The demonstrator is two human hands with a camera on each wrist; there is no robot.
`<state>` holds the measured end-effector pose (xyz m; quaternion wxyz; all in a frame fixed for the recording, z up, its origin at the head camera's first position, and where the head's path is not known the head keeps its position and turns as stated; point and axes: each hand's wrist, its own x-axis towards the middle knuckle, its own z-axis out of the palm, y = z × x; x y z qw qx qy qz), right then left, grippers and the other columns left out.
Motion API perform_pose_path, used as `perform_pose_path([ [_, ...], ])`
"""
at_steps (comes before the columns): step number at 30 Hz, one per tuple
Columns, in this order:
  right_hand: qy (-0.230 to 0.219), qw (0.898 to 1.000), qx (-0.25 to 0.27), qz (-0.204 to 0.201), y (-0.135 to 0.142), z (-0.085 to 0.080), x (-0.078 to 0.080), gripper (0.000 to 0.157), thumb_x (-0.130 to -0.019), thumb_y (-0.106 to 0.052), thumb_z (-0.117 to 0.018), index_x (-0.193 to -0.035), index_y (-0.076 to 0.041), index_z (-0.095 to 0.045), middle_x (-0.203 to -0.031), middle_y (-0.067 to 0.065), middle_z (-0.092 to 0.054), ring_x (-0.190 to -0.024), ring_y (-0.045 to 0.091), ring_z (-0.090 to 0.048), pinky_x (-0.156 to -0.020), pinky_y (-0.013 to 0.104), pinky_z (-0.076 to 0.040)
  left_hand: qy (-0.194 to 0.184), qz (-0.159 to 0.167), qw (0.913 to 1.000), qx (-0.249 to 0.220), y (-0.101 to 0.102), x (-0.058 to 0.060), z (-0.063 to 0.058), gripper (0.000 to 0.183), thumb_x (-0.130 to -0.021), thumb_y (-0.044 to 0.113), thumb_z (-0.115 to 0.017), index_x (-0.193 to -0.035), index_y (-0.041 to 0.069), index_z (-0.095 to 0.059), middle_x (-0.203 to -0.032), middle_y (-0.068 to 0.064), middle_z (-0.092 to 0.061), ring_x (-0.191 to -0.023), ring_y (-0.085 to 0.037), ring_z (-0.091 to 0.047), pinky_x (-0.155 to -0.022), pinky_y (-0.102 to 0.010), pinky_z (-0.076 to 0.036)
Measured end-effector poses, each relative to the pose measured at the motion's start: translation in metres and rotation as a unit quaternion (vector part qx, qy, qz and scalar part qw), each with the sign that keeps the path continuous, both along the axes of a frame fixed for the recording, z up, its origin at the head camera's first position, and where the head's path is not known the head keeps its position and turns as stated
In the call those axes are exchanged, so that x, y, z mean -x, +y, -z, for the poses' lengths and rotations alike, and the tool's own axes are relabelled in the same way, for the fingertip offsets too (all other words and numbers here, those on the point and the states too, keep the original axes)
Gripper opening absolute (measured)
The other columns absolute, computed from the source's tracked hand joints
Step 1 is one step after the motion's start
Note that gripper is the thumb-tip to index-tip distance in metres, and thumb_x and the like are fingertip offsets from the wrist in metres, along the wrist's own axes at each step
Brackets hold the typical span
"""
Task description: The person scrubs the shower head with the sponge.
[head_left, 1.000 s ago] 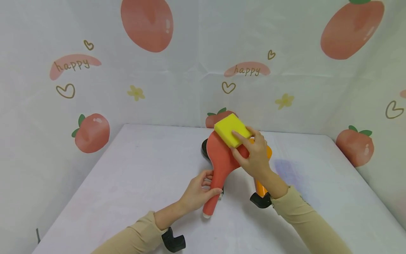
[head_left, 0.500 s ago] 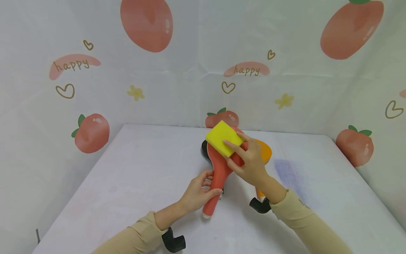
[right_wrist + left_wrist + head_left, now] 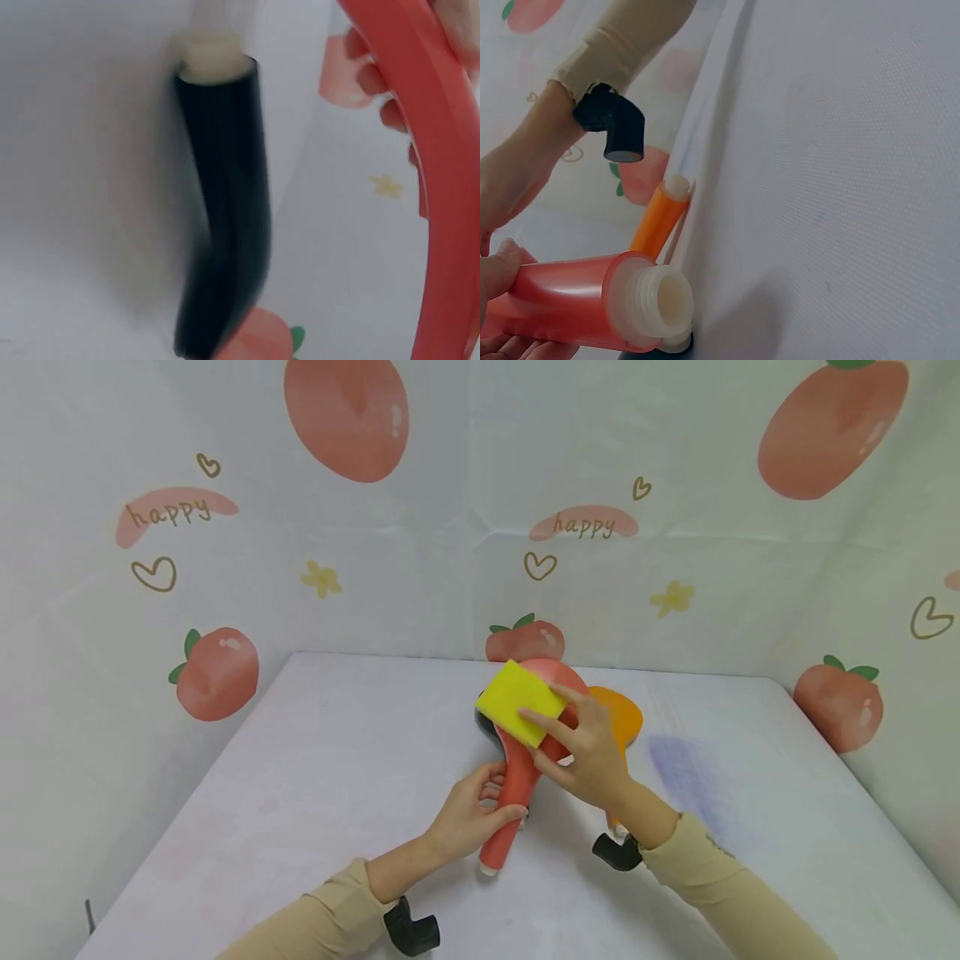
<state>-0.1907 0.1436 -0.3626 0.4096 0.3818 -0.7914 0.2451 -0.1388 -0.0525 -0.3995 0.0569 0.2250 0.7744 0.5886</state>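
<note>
In the head view my left hand (image 3: 465,814) grips the handle of a red shower head (image 3: 516,785), raised above the table and tilted. My right hand (image 3: 592,756) pinches a yellow sponge (image 3: 517,703) against the back of its round head, covering part of it. The left wrist view shows the handle's white threaded end (image 3: 666,301) pointing towards the camera. Behind the red one, an orange shower head (image 3: 621,712) lies to the right. A black shower head (image 3: 484,724) is mostly hidden; its handle (image 3: 229,165) shows blurred in the right wrist view.
A white cloth covers the table (image 3: 315,760), with a faint purple stain (image 3: 684,777) at right. The printed backdrop (image 3: 435,568) rises behind the table's far edge. Black camera mounts (image 3: 412,931) sit at both wrists.
My right hand has slid the sponge down and to the left over the red shower head, uncovering its top and more of the orange one. My left hand stays put.
</note>
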Motion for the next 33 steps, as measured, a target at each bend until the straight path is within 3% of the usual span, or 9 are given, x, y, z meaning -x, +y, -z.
perform_pose_path([
  [4, 0.018, 0.999, -0.031, -0.012, -0.001, 0.004, -0.005, 0.034, -0.093, -0.039, -0.044, -0.111, -0.019, -0.065, -0.12, 0.026, -0.049, -0.109, 0.034, -0.046, -0.08, 0.047, -0.037, 0.005, -0.005, 1.0, 0.006, -0.001, 0.0, 0.0, 0.051, -0.084, 0.014, -0.069, -0.125, -0.005, -0.045, -0.112, -0.019, -0.057, -0.092, -0.027, -0.063, -0.078, -0.028, -0.057],
  [11, -0.01, 0.999, 0.017, 0.026, 0.003, 0.003, -0.003, 0.03, -0.085, -0.024, -0.055, -0.11, -0.014, -0.066, -0.123, 0.028, -0.048, -0.107, 0.041, -0.045, -0.077, 0.051, -0.035, -0.005, -0.002, 1.0, 0.002, -0.001, 0.0, 0.003, 0.053, -0.083, 0.013, -0.07, -0.126, -0.005, -0.045, -0.111, -0.019, -0.056, -0.092, -0.027, -0.063, -0.078, -0.028, -0.057],
  [14, -0.007, 0.999, 0.004, 0.033, 0.0, 0.004, -0.005, 0.03, -0.086, -0.026, -0.053, -0.111, -0.016, -0.066, -0.122, 0.027, -0.049, -0.106, 0.039, -0.047, -0.076, 0.05, -0.037, -0.001, -0.001, 1.0, 0.0, 0.0, 0.0, 0.003, 0.052, -0.084, 0.013, -0.069, -0.126, -0.005, -0.046, -0.111, -0.019, -0.056, -0.091, -0.027, -0.063, -0.078, -0.028, -0.057],
  [21, 0.025, 0.999, -0.046, -0.008, -0.006, 0.014, -0.016, 0.034, -0.093, -0.037, -0.042, -0.111, -0.021, -0.065, -0.118, 0.023, -0.051, -0.108, 0.031, -0.047, -0.079, 0.044, -0.037, 0.018, -0.01, 0.9998, 0.005, -0.001, 0.0, 0.004, 0.049, -0.085, 0.015, -0.067, -0.126, -0.002, -0.047, -0.112, -0.016, -0.058, -0.093, -0.025, -0.062, -0.079, -0.022, -0.055],
  [26, 0.008, 1.0, -0.016, -0.008, 0.004, 0.018, -0.015, 0.035, -0.093, -0.036, -0.041, -0.109, -0.016, -0.065, -0.12, 0.026, -0.05, -0.108, 0.034, -0.045, -0.078, 0.045, -0.035, -0.001, -0.027, 0.9996, 0.001, -0.003, 0.001, 0.004, 0.049, -0.084, 0.016, -0.069, -0.125, -0.002, -0.049, -0.111, -0.016, -0.059, -0.091, -0.025, -0.063, -0.078, -0.022, -0.055],
  [33, -0.053, 0.993, 0.081, 0.064, 0.026, 0.017, -0.007, 0.035, -0.078, -0.018, -0.058, -0.11, -0.008, -0.063, -0.122, 0.032, -0.046, -0.109, 0.043, -0.044, -0.078, 0.051, -0.03, -0.071, -0.015, 0.9965, -0.041, -0.006, 0.004, 0.004, 0.054, -0.087, 0.013, -0.065, -0.131, -0.007, -0.043, -0.113, -0.021, -0.054, -0.096, -0.03, -0.065, -0.079, -0.025, -0.056],
])
